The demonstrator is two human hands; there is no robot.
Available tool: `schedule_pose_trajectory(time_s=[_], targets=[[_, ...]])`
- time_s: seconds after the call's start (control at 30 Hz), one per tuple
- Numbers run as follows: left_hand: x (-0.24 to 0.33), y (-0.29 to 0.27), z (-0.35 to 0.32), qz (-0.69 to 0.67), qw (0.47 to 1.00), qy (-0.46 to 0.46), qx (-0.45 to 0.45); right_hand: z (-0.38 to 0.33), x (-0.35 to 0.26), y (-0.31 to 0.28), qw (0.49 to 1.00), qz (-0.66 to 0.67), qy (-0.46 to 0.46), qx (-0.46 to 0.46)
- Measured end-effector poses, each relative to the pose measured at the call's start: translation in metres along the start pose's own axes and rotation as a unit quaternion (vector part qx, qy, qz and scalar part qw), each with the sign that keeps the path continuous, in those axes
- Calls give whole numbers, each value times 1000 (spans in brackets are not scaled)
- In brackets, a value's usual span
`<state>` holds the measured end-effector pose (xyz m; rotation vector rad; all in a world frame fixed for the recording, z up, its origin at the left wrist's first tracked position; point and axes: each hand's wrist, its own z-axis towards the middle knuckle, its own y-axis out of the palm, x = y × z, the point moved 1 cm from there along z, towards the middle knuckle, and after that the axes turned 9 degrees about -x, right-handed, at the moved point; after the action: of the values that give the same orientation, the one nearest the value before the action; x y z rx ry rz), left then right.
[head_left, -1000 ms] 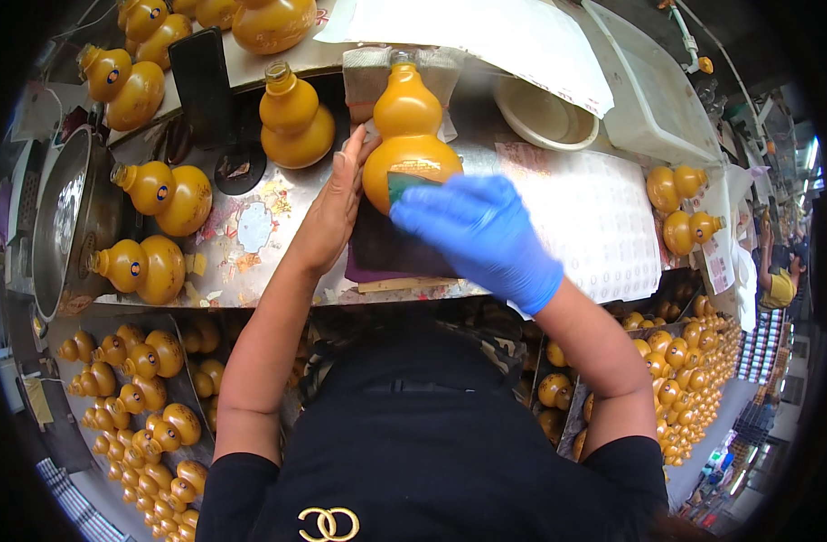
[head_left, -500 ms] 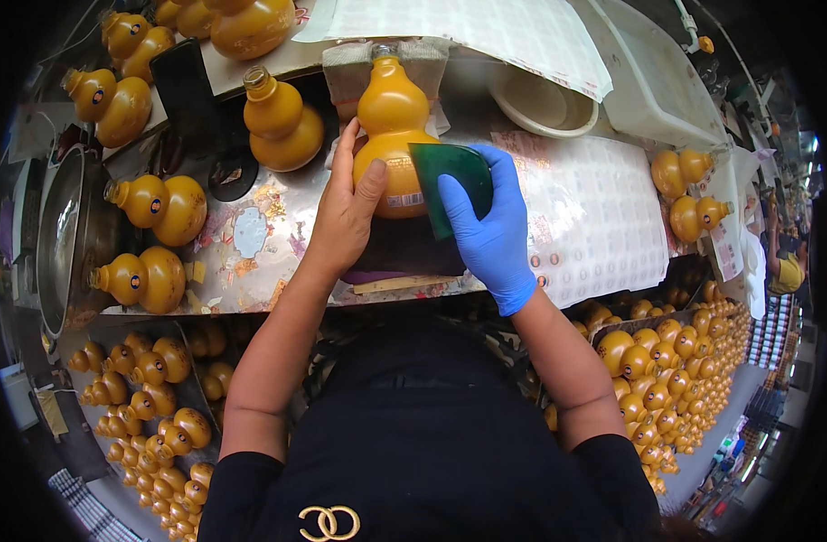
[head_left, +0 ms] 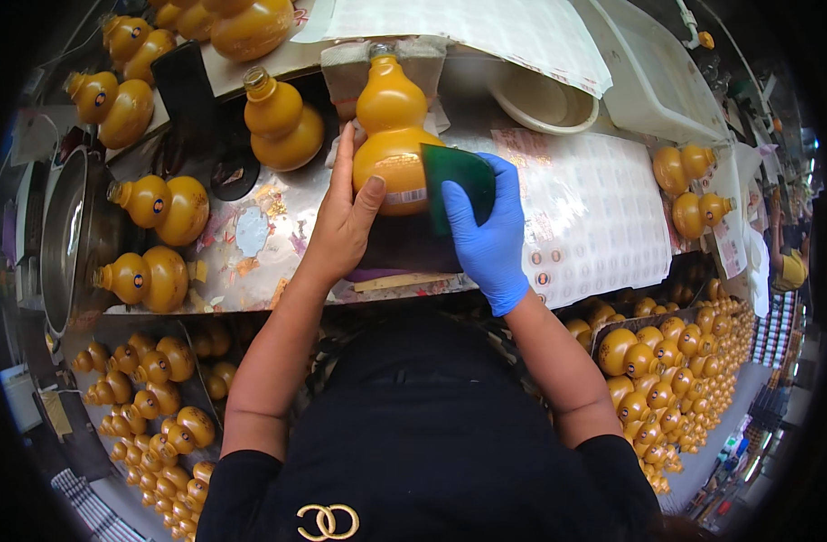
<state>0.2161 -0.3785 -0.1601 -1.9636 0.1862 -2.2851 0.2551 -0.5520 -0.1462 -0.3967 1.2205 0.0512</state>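
Note:
A mustard-yellow gourd-shaped bottle (head_left: 388,135) lies tilted back in front of me, its neck pointing away and resting on a light cloth pad (head_left: 343,81). My left hand (head_left: 346,221), bare, grips the bottle's left side, with the fingers along the flank and the thumb at the lower front. Low on the wide bulb is a pale strip label (head_left: 406,196) with a barcode. My right hand (head_left: 493,248), in a blue glove, pinches a flat dark-green scraper (head_left: 454,176), whose straight edge stands against the right part of the bulb. The scraper hides that side.
Another gourd bottle (head_left: 282,122) stands to the left, with several more along the table's left side. A sticker sheet (head_left: 594,217) covers the right side. Behind are a white bowl (head_left: 545,104) and a plastic tub (head_left: 657,81). Many bottles (head_left: 667,361) crowd below the table.
The scraper and my right hand have shifted slightly right across the bulb, uncovering more of the label. My left thumb has slid slightly down the bottle.

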Motion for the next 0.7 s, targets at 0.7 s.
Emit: schedule_pose_trajectory(time_s=[0.7], targets=[[-2,-6,-3,-87,996,-15,-13,18,-43,-12,927,-136,-267,-225]])
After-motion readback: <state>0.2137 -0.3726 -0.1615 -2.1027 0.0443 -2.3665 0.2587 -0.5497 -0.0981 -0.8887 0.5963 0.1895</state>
